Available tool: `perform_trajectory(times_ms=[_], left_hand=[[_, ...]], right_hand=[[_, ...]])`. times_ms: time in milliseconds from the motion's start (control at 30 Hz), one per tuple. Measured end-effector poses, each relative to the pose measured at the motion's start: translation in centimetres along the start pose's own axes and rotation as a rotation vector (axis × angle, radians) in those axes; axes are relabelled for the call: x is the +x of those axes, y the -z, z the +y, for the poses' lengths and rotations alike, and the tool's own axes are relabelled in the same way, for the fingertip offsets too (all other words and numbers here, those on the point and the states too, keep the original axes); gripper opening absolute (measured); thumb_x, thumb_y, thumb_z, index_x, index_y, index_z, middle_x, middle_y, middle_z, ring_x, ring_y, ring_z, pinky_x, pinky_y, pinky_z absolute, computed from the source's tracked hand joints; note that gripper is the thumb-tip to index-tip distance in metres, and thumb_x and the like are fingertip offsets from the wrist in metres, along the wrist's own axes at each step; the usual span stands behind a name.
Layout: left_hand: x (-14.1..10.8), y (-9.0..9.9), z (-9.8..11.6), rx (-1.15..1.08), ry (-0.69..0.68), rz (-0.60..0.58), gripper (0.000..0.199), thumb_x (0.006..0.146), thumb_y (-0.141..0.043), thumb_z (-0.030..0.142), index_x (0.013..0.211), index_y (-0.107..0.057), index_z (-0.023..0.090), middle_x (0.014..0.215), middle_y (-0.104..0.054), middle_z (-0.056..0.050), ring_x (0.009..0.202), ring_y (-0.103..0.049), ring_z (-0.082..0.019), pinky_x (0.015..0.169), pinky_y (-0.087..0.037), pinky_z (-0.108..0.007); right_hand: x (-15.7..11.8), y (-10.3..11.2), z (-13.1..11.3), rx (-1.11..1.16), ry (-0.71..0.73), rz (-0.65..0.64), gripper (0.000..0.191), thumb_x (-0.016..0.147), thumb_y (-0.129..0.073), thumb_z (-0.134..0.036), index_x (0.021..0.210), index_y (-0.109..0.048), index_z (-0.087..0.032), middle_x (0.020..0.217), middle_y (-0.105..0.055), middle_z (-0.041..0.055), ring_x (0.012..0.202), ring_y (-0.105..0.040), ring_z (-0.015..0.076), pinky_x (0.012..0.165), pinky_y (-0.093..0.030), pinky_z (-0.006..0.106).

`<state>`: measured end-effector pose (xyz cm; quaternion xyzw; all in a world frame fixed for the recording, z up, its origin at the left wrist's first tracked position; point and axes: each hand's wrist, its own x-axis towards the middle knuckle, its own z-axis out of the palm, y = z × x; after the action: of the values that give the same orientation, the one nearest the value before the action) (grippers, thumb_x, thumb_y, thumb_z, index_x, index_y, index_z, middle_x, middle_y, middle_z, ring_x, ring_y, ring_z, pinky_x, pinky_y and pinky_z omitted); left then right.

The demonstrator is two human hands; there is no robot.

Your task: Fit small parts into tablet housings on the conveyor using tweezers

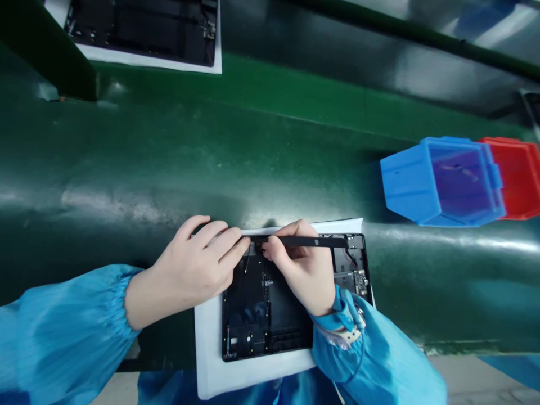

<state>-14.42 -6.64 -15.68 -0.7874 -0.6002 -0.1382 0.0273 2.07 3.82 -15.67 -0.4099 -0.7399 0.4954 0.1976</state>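
My right hand (306,267) is closed around black tweezers (327,242), which lie nearly level, their tip end pointing left toward my other hand. Beneath it is a black tablet-like device housing (291,315), open on its inner side, with small boards and thin cables showing. My left hand (198,264) bends over the housing's upper left corner, fingers close together and fingertips near the tweezers' tip. Its thumb and whatever it pinches are hidden. A white sheet or pad (253,374) lies under the housing.
A blue bin (409,183) stands at the right on the green bench (236,140), with a red bin (517,180) just behind it. Another black housing (160,31) rests on a white pad at the upper left, near a dark green post (54,53).
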Motion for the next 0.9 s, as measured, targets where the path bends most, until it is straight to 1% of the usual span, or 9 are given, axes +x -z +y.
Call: perform_trajectory(times_ms=[233, 300, 400, 567, 767, 900], left_hand=[[0.0, -0.27, 0.06, -0.009, 0.03, 0.006, 0.028, 0.082, -0.05, 0.016, 0.107, -0.063, 0.015, 0.106, -0.064, -0.005, 0.097, -0.057, -0.023, 0.088, -0.041, -0.043], [0.03, -0.28, 0.03, -0.011, 0.027, 0.003, 0.028, 0.082, -0.049, 0.015, 0.107, -0.063, 0.015, 0.106, -0.064, -0.006, 0.097, -0.057, -0.023, 0.088, -0.041, -0.043], [0.02, -0.28, -0.08, -0.03, 0.019, -0.007, 0.029, 0.082, -0.049, 0.016, 0.107, -0.063, 0.014, 0.105, -0.064, -0.006, 0.097, -0.056, -0.023, 0.087, -0.042, -0.042], [-0.01, -0.36, -0.26, -0.055, 0.011, 0.001, 0.029, 0.083, -0.048, 0.016, 0.108, -0.062, 0.013, 0.106, -0.063, -0.008, 0.098, -0.056, -0.023, 0.086, -0.045, -0.042], [-0.09, -0.45, -0.25, -0.089, -0.056, -0.001, 0.03, 0.082, -0.048, 0.009, 0.11, -0.061, 0.006, 0.105, -0.062, -0.01, 0.097, -0.056, -0.023, 0.088, -0.048, -0.038], [-0.19, -0.53, -0.25, -0.097, -0.058, -0.021, 0.032, 0.081, -0.048, 0.008, 0.111, -0.06, 0.006, 0.106, -0.061, -0.011, 0.098, -0.056, -0.023, 0.09, -0.049, -0.037]], right_hand=[[-0.13, 0.1, 0.22, -0.016, 0.007, 0.005, 0.01, 0.082, -0.058, -0.027, 0.076, -0.053, -0.021, 0.064, -0.061, -0.0005, 0.056, -0.063, 0.0139, 0.05, -0.052, 0.025], [-0.19, 0.27, 0.35, -0.022, 0.019, 0.038, 0.011, 0.083, -0.058, -0.027, 0.075, -0.053, -0.021, 0.063, -0.061, -0.0007, 0.056, -0.063, 0.014, 0.051, -0.053, 0.026], [-0.21, 0.58, 0.33, 0.035, 0.013, 0.098, 0.014, 0.085, -0.057, -0.026, 0.073, -0.052, -0.021, 0.062, -0.062, -0.0015, 0.054, -0.064, 0.0129, 0.053, -0.054, 0.025], [-0.08, 0.66, 0.1, 0.072, -0.037, 0.093, 0.013, 0.084, -0.059, -0.026, 0.073, -0.053, -0.021, 0.061, -0.062, -0.0021, 0.054, -0.064, 0.0128, 0.054, -0.055, 0.025], [-0.08, 0.5, 0.27, 0.064, -0.022, 0.108, 0.013, 0.083, -0.059, -0.025, 0.072, -0.053, -0.021, 0.062, -0.063, -0.0013, 0.053, -0.064, 0.0129, 0.053, -0.053, 0.026], [-0.12, 0.57, 0.37, 0.054, -0.034, 0.107, 0.013, 0.083, -0.059, -0.025, 0.073, -0.053, -0.021, 0.064, -0.064, -0.0007, 0.053, -0.064, 0.013, 0.051, -0.053, 0.026]])
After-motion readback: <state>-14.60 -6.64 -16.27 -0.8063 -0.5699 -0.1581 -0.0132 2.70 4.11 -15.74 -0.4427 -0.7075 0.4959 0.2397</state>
